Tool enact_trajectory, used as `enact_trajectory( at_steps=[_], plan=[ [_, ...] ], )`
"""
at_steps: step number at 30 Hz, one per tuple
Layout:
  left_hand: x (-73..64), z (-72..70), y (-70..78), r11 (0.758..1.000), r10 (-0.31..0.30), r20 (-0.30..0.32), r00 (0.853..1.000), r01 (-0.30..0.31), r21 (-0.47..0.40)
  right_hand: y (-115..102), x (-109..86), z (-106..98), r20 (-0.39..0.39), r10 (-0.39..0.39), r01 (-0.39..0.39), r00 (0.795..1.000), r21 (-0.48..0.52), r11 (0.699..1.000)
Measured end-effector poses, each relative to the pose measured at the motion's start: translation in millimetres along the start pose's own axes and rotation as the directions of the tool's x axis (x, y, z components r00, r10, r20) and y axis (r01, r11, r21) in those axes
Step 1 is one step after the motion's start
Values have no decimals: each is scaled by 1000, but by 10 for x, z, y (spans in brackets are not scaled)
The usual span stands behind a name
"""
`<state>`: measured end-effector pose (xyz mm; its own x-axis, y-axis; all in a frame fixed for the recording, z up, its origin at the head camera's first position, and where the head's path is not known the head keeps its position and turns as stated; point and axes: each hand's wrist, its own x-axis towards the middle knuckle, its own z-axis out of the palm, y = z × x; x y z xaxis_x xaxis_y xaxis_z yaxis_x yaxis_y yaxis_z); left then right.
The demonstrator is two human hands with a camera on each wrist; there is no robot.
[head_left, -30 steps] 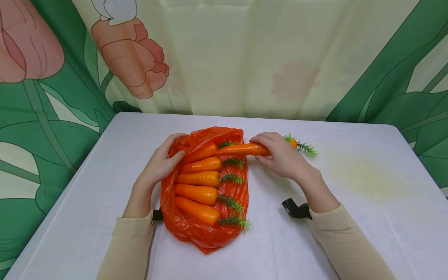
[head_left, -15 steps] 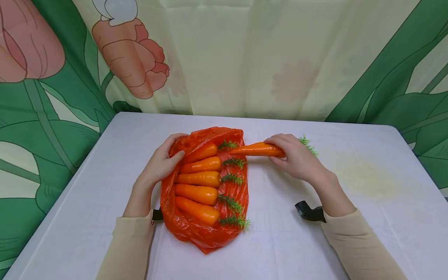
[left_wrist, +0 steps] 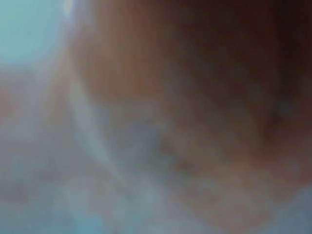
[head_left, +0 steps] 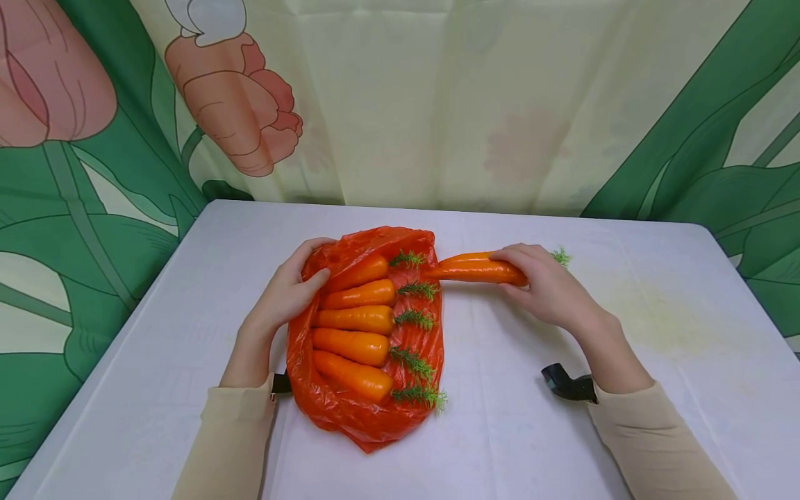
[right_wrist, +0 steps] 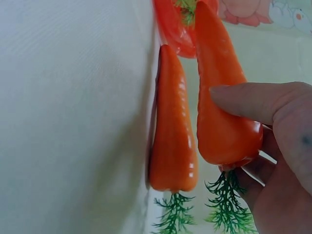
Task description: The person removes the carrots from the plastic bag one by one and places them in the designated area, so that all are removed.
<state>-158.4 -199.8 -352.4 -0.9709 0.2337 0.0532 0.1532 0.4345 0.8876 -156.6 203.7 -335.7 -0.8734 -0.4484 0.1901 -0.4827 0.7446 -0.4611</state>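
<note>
Left hand [head_left: 289,281]: I'm gripping one red bag [head_left: 365,427], five carrots [head_left: 356,319] inside. Right hand [head_left: 542,283]: pinching one carrot [right_wrist: 222,134] beside another carrot [right_wrist: 173,129].

a white table [head_left: 162,403] with rounded far corners fills the lower part of the head view. its top shows faint creases and, toward the right, a pale yellowish stain [head_left: 662,319]. behind it hangs a cream curtain [head_left: 400,104] with soft vertical folds, reaching past the top edge. a large pink tulip [head_left: 56,76] is printed at the upper left, above broad green leaves [head_left: 56,257]. beside it is an orange-brown shape [head_left: 219,97] with a reddish wavy edge, and above that a white shape [head_left: 215,21]. a faint pink flower [head_left: 525,146] shows near the middle; more greenery [head_left: 675,118] slants down the right. the light is soft and fairly even.
</note>
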Motion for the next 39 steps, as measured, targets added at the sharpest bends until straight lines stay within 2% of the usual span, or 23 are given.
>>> enact_trajectory(
  at_steps=[18, 31, 39],
  plan=[
    [-6, -10, 11, 1000, -10, 7, 1000, 10, 9, 131, -99, 59, 48, 62, -60, 997, -40, 997],
    [-14, -27, 19, 1000, -10, 4, 1000, 10, 8, 160, -112, 71, 74, 73, -69, 995, -55, 996],
    [-8, -24, 15, 1000, -4, 5, 1000, 4, 2, 143, -113, 77, 124, 129, -119, 984, -78, 990]
  ],
)
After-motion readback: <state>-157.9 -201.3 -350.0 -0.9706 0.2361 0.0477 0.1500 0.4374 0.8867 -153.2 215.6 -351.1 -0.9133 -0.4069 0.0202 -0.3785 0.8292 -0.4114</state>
